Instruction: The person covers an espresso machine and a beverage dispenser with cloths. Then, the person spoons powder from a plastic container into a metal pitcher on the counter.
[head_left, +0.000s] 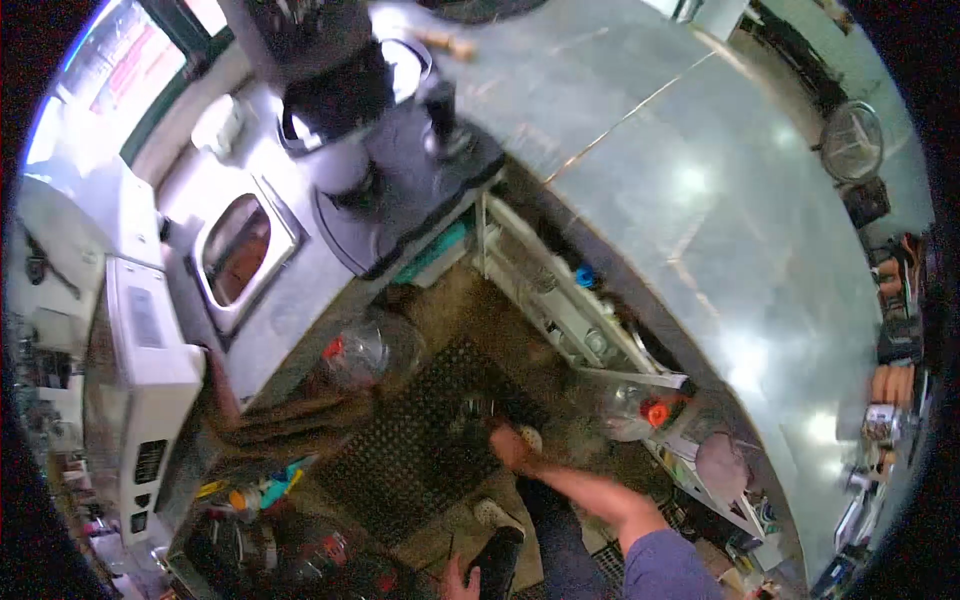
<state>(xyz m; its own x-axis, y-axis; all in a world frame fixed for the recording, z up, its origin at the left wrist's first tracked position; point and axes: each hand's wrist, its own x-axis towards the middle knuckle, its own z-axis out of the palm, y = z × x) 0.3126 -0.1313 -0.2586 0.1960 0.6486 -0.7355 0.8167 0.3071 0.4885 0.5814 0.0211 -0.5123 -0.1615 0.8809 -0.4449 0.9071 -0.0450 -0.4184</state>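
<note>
My right arm stretches down over the floor, and my right hand (513, 448) is closed, low above the dark perforated mat (400, 470). A small shiny, see-through thing (480, 408) shows just beyond its fingertips; blur hides whether the fingers touch it. At the bottom edge, my left hand (460, 582) is partly cut off by the frame, its visible fingers apart and nothing seen in them. It is beside my dark trouser leg (497, 562). My light-coloured shoes (495, 516) stand at the mat's edge.
A long metal counter (760, 250) curves along the right. A dark coffee grinder or similar machine (340, 110) stands on the corner, beside a sink (240, 250). Large clear bottles (365, 355) with red caps sit under both counters. An open shelf (560, 290) lines the right side.
</note>
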